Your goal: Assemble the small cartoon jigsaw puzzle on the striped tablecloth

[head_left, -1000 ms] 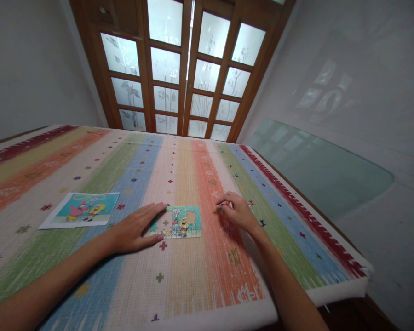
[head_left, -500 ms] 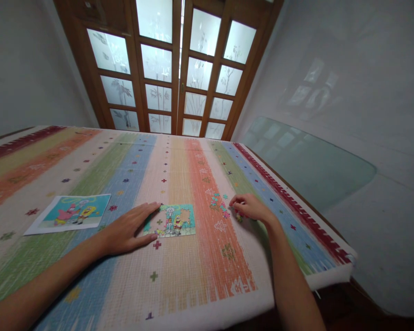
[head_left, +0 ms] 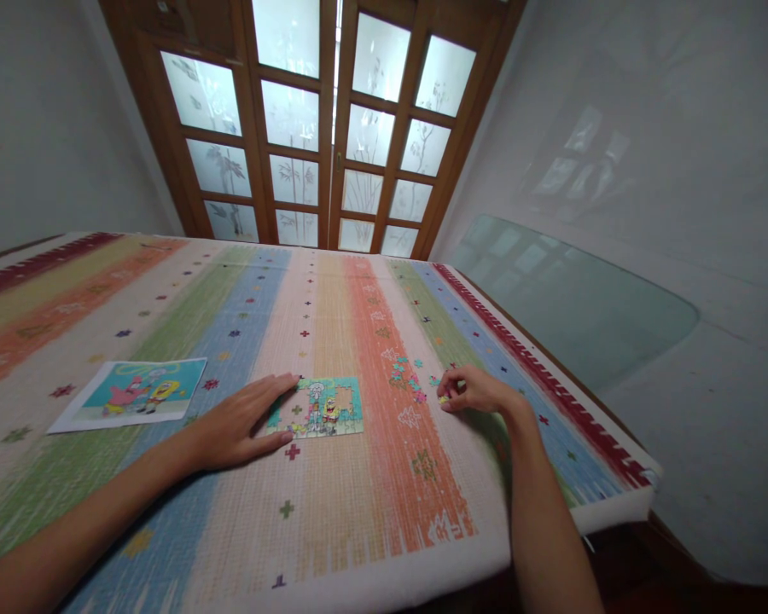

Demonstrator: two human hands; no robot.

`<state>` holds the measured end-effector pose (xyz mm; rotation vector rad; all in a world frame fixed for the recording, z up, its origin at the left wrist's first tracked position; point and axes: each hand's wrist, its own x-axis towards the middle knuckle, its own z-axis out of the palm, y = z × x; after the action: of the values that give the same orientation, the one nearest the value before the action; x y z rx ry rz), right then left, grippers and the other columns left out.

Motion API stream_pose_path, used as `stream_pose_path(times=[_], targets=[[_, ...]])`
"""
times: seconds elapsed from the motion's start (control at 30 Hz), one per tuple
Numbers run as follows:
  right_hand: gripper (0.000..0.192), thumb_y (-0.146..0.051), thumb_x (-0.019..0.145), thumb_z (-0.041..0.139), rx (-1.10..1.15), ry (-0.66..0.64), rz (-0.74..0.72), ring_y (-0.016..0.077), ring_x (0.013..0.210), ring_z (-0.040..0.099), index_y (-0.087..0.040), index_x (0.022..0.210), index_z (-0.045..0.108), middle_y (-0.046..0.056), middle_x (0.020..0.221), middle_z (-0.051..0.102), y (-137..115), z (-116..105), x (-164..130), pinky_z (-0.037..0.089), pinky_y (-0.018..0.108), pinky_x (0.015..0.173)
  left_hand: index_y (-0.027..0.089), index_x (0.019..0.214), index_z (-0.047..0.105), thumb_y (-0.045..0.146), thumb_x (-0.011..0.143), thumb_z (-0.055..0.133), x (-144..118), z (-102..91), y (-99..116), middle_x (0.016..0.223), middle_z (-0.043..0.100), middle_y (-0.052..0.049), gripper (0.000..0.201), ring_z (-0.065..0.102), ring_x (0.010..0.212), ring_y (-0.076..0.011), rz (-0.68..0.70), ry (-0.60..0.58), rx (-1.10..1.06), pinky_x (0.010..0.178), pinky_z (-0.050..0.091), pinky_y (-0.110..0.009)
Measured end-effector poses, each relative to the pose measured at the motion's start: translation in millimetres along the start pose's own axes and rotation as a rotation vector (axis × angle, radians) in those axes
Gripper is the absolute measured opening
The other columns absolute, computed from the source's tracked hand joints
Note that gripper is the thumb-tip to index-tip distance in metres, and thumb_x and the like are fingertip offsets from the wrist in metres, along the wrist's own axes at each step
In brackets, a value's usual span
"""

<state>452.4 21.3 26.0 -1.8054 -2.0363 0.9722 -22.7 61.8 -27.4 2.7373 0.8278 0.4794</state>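
head view: a person sits at a table covered by a striped woven cloth point(head_left: 333, 529), both bare forearms stretched out over it. the left hand point(head_left: 240, 422) lies flat and spread wide, palm down, fingers extended, its fingertips resting on the left edge of a partly assembled jigsaw puzzle point(head_left: 323, 408); it grips nothing. the puzzle, a small rectangle with cartoon figures on a teal ground, sits just to the right of that hand on the cream and orange stripes, with a gap showing in its upper right part. the right hand point(head_left: 477, 390) is curled narrow, fingers bent together and pinched around a small puzzle piece point(head_left: 445, 398) at its fingertips, low against the cloth; the piece is too small to make out in detail. just left of that hand, between it and the puzzle, a scatter of loose puzzle pieces point(head_left: 406, 375) lies on the orange stripe. well to the left of the left hand, a printed reference picture point(head_left: 131, 394) with the same cartoon figures lies flat on the cloth. beyond both hands, wooden doors with frosted glass panes point(head_left: 320, 128) close off the far side of the room, and to the right of the right hand a sheet of green-tinted glass point(head_left: 569, 298) leans against the pale wall.
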Motion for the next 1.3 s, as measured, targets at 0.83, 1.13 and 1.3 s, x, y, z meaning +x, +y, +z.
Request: stream_pose_path(times=[0.83, 1.13, 1.3], targets=[[0.009, -0.023, 0.084, 0.069, 0.280, 0.096, -0.318, 0.0167, 0.079, 0.068, -0.020, 0.090, 0.076, 0.006, 0.090, 0.076, -62.9, 65.0, 33.1, 0.052, 0.030, 0.074, 0.021, 0.158, 0.029, 0.054, 0.100, 0.056, 0.5, 1.4, -1.0, 0.159, 0.044, -0.019, 0.072, 0.048, 0.143, -0.0380, 0.024, 0.000, 0.027, 0.118, 0.039, -0.059], [0.008, -0.019, 0.087, 0.073, 0.327, 0.207, -0.382, 0.0167, 0.077, 0.067, -0.019, 0.094, 0.078, 0.005, 0.088, 0.077, -97.1, 127.7, 52.6, 0.053, 0.031, 0.074, 0.023, 0.159, 0.029, 0.052, 0.099, 0.057, 1.4, 2.2, 0.3, 0.160, 0.044, -0.017, 0.072, 0.048, 0.143, -0.0371, 0.048, 0.012, 0.017, 0.119, 0.040, -0.057], [0.005, -0.016, 0.088, 0.074, 0.095, 0.333, -0.505, 0.0173, 0.083, 0.063, -0.019, 0.089, 0.078, 0.004, 0.086, 0.071, -105.5, 135.2, 52.0, 0.049, 0.032, 0.079, 0.023, 0.159, 0.028, 0.051, 0.099, 0.058, 1.8, 2.4, 1.1, 0.159, 0.044, -0.017, 0.072, 0.048, 0.143, -0.0365, 0.059, 0.017, 0.018, 0.119, 0.039, -0.057]])
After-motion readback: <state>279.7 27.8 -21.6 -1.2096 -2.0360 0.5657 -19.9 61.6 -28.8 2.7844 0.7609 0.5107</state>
